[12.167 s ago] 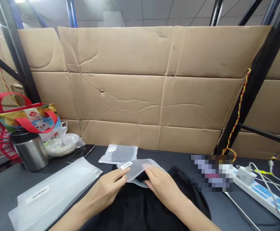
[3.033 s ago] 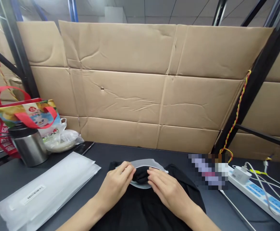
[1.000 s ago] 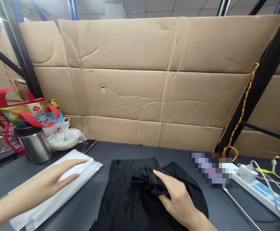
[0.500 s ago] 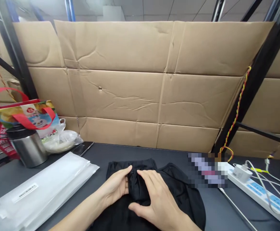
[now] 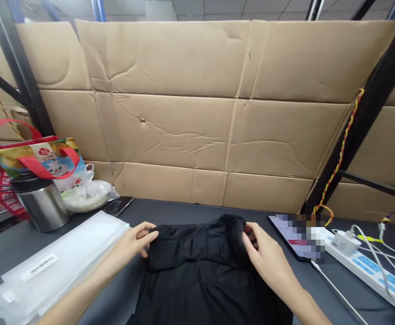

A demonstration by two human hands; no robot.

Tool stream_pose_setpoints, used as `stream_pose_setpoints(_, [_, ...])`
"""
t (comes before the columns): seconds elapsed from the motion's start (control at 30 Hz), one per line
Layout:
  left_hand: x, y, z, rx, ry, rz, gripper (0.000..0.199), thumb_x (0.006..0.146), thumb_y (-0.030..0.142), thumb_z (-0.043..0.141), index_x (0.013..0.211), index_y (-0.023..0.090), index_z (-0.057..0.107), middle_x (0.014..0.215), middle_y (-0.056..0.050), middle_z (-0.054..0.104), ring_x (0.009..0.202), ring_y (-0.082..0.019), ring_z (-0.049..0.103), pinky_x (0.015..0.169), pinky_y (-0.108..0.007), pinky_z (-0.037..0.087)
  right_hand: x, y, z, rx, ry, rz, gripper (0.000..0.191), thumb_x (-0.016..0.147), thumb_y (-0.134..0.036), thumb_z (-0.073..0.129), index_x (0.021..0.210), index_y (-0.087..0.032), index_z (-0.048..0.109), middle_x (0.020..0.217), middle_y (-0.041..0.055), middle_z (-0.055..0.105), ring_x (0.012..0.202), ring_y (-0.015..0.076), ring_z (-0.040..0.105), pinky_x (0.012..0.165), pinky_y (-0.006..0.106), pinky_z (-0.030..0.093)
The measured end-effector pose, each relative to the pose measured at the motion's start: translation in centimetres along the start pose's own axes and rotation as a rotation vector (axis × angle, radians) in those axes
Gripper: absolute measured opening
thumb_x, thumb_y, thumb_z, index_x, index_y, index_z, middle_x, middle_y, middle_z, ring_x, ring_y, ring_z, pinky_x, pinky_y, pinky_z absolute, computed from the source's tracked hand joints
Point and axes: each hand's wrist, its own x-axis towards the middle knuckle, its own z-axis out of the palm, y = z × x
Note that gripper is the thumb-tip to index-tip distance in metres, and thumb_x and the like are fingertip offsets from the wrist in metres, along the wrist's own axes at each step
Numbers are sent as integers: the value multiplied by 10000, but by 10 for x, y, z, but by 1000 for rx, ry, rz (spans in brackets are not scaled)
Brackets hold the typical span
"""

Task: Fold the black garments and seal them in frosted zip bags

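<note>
Left hand (image 5: 134,243) and right hand (image 5: 268,255) have moved apart since half a second ago, when they met over a bunched part of the black garment (image 5: 200,289); that part now lies opened into a wide folded band across its top, so the work seems to be at spreading and straightening the cloth.

From the left, a red-handled carrier bag (image 5: 44,158) shows a cartoon figure and white Chinese characters, too blurred to read. Beside it, the steel tumbler (image 5: 41,205) shows no readable brand. Nearer lie frosted plastic sleeves (image 5: 78,248); the top one bears a white barcode label (image 5: 39,267), its print too small to read. Left thumb and forefinger pinch the band's left corner. The garment lies at front centre on the dark surface (image 5: 170,211). Right fingers curl behind the band's right end, thumb on the near side, gripping it. Farther right, the smartphone's (image 5: 287,234) screen is partly masked, and the power strip (image 5: 370,271) shows no legible lettering.
</note>
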Motion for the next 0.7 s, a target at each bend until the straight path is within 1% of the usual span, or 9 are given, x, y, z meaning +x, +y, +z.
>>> stream_pose_setpoints(0.07, [3, -8, 4, 130, 136, 93, 305, 714, 467, 672, 869, 206, 643, 731, -9, 656, 730, -233, 626, 618, -289, 477, -1, -3, 6, -39, -22, -21, 305, 925, -476, 413, 1097, -270, 558, 1032, 59, 669, 959, 254, 643, 808, 404, 520])
stream_pose_setpoints(0.17, [7, -16, 8, 220, 222, 173, 206, 719, 416, 666, 810, 232, 669, 725, 5, 630, 811, -243, 597, 708, -287, 441, 1, -10, 11, -24, 23, -37, 368, 958, -485, 342, 1173, -264, 543, 1077, 63, 655, 1025, 245, 613, 855, 409, 506])
stream_pose_setpoints(0.23, [9, -18, 8, 249, 216, 199, 188, 732, 407, 652, 803, 234, 676, 744, 2, 641, 820, -244, 595, 705, -282, 428, 3, -15, 13, -45, 50, -113, 429, 924, -493, 436, 1273, -248, 483, 1180, 79, 612, 1093, 252, 573, 898, 416, 486])
stream_pose_setpoints(0.33, [13, -19, 7, 268, 174, 217, 207, 747, 417, 628, 813, 227, 677, 782, -4, 665, 798, -236, 600, 671, -276, 425, 4, -24, 21, -155, -19, -327, 677, 768, -414, 690, 1360, -233, 415, 1292, 97, 543, 1172, 300, 494, 959, 462, 430])
stream_pose_setpoints(0.4, [16, -20, 7, 269, 151, 218, 237, 753, 438, 609, 820, 219, 670, 794, -7, 672, 779, -235, 604, 665, -284, 433, 4, -27, 28, -220, -88, -399, 580, 731, -241, 708, 1276, -248, 511, 1177, 78, 613, 1095, 299, 529, 912, 449, 442])
stream_pose_setpoints(0.5, [17, -19, 4, 242, 116, 217, 270, 779, 461, 578, 836, 209, 653, 819, -17, 684, 802, -244, 621, 722, -314, 461, 8, -21, 26, -214, -66, -293, 281, 783, -128, 548, 1025, -248, 626, 939, 51, 668, 903, 253, 600, 797, 384, 470])
stream_pose_setpoints(0.6, [6, -9, -9, 162, 38, 231, 268, 824, 463, 547, 854, 211, 635, 905, -26, 706, 911, -253, 640, 817, -333, 478, 16, 2, 2, -107, 82, -25, 185, 810, -223, 461, 960, -240, 567, 907, 49, 681, 856, 246, 638, 761, 367, 476])
stream_pose_setpoints(0.63, [-1, -2, -15, 116, -45, 244, 259, 837, 462, 548, 857, 218, 632, 944, -26, 710, 964, -256, 637, 849, -338, 477, 19, 11, -9, -64, 104, 50, 174, 797, -247, 460, 952, -247, 540, 902, 37, 691, 862, 245, 648, 767, 364, 475])
stream_pose_setpoints(0.7, [-18, 17, -28, 43, -350, 274, 235, 847, 457, 582, 865, 233, 648, 1034, -24, 710, 1088, -267, 599, 928, -363, 450, 24, 26, -30, -14, 164, 153, 158, 786, -307, 462, 924, -257, 519, 884, 24, 708, 900, 251, 654, 802, 374, 467])
